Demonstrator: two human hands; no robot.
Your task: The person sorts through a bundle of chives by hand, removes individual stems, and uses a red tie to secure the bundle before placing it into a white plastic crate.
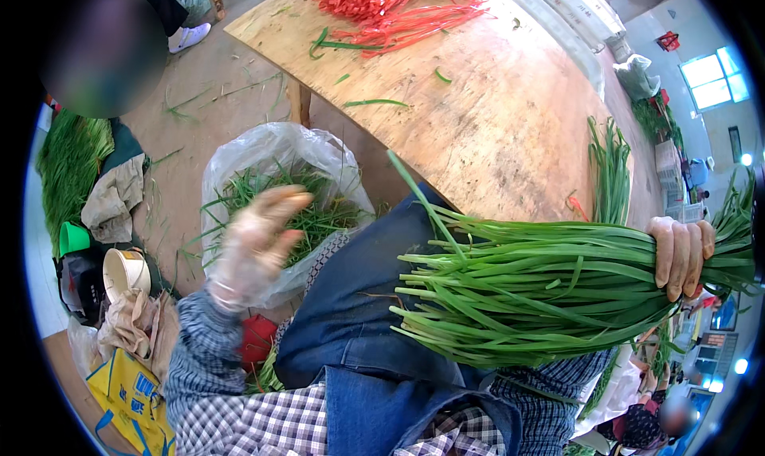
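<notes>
My right hand (680, 257) is wrapped round a thick bunch of garlic chives (530, 277) at the right. The bunch lies sideways over my lap, its pale cut ends toward the left and its leafy tips past my fist. One stalk sticks up at a slant from the cut ends. My left hand (259, 237), in a thin clear glove and blurred by motion, is over a clear plastic bag (231, 157) of loose green trimmings (319, 209). Its fingers are apart, with nothing seen in them.
A wooden table (478, 113) holds red plastic ties (390, 1), leaf scraps and another chive bunch (610, 173) at its right edge. On the left are a heap of greens (68, 173), a white bucket (126, 271) and a yellow bag (127, 400). Other people are nearby.
</notes>
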